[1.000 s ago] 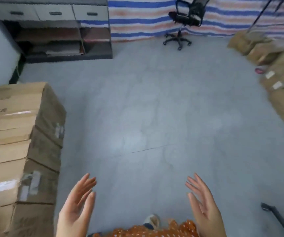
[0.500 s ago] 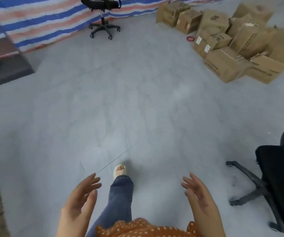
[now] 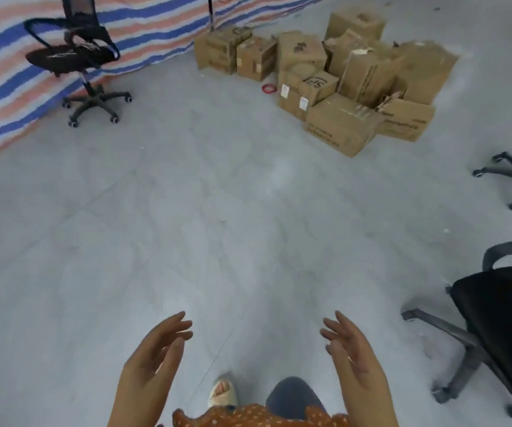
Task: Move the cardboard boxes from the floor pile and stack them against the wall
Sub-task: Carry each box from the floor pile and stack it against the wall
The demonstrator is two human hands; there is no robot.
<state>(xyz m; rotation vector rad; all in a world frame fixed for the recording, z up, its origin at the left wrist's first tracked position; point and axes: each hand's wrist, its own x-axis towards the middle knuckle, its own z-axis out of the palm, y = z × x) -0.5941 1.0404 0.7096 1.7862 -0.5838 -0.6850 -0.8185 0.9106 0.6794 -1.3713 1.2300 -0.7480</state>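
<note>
The pile of brown cardboard boxes (image 3: 334, 84) now sits closer, far past the fingers of the empty left hand (image 3: 153, 362) and right hand (image 3: 353, 359), both spread loose.

You are facing a pile of cardboard boxes (image 3: 334, 84) at the far right, and most of its printing is showing too blurred for you to read. A small box (image 3: 318, 86) near the pile's middle is showing dark characters on its top that look like "5F", though you cannot be sure. White labels (image 3: 285, 91) are sitting on the near-left faces, their text too small. The nearest large box (image 3: 339, 126) and the box at its right (image 3: 405, 121) are carrying dark printed lines along their sides, which are staying illegible to you.
</note>
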